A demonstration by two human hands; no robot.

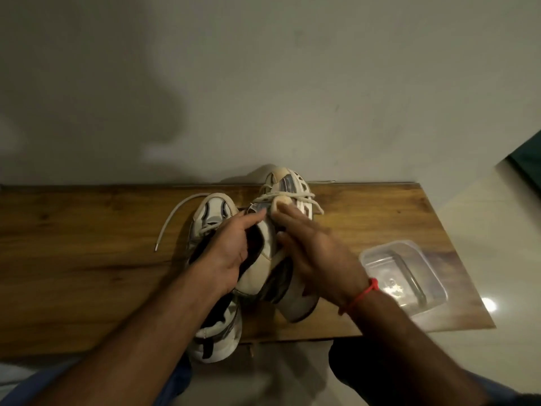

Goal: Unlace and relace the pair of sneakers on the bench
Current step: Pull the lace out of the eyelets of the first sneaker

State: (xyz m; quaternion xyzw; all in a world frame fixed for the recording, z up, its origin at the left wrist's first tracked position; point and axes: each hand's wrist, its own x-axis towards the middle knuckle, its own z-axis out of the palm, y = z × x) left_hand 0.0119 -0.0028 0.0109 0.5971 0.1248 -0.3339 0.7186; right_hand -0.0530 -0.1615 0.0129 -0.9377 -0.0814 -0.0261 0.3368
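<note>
Both hands are working on the right-hand sneaker on the wooden bench.

The left sneaker (215,332) is lying nearest, heel overhanging the bench (87,259) edge, its lace (175,215) trailing left. The left hand (228,253) is gripping the right sneaker (287,200) by its collar, thumb at the tongue; the blurred right hand (316,253) is pinching near the laces, though what exactly I cannot tell. A clear plastic container (407,276) is sitting to the right.
</note>
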